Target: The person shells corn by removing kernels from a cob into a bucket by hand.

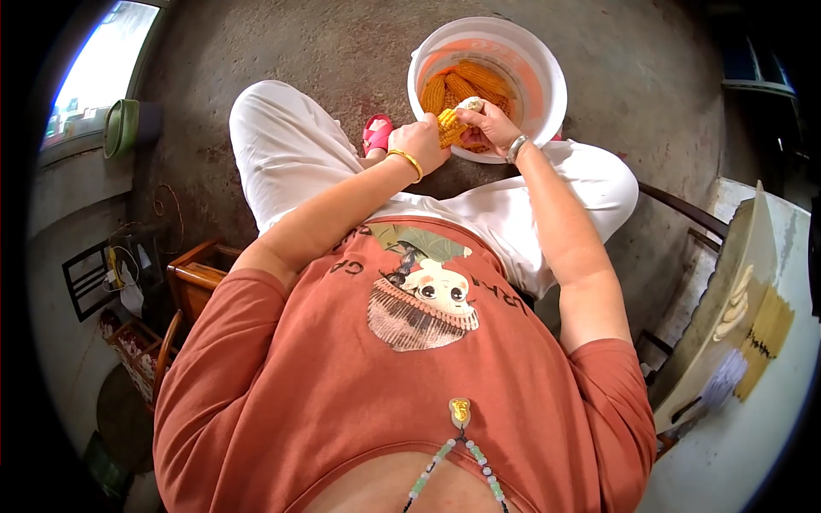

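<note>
A yellow corn cob (449, 128) is held between my two hands, over the near rim of a white bucket (547, 73). My left hand (421, 141) is closed around the cob's left end, a gold bangle at its wrist. The fingers of my right hand (492, 128) are pressed on the cob's right side. By the right fingertips shows a whitish cob end (470, 103); whether it belongs to the same cob I cannot tell. Inside the bucket lie several whole corn cobs (479, 79) with loose kernels around them.
The bucket stands on a concrete floor (325, 47) between my knees. A pink sandal (376, 132) is on my foot just left of it. Wooden furniture (197, 278) is at the left, and a pale tabletop (761, 410) with things on it at the right.
</note>
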A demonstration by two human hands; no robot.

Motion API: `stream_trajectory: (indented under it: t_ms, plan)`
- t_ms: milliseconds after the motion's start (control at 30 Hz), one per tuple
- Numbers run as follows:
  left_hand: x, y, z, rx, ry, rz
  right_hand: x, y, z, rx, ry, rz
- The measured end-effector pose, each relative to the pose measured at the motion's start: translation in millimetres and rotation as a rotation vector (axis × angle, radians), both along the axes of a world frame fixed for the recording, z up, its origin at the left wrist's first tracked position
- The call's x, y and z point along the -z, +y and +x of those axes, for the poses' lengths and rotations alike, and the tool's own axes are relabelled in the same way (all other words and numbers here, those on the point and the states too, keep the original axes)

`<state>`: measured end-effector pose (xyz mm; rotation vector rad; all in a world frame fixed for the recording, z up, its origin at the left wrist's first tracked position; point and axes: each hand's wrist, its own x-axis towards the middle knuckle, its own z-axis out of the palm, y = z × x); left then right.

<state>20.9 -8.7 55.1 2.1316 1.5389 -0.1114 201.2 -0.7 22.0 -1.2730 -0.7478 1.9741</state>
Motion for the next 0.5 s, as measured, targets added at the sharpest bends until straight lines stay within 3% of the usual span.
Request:
stream_trajectory:
  t_ms: [167,367,500]
  plan:
    - [5,2,-1,-0.049,-0.037,-0.027,4,-1,1,0.015,0.05,0.018]
    - [-8,3,2,-0.023,0.004,-0.059,-5,-3,-7,0.044,-0.119,0.02]
    - [-10,3,3,-0.021,0.025,-0.067,-2,-1,-3,0.01,-0.04,-0.002]
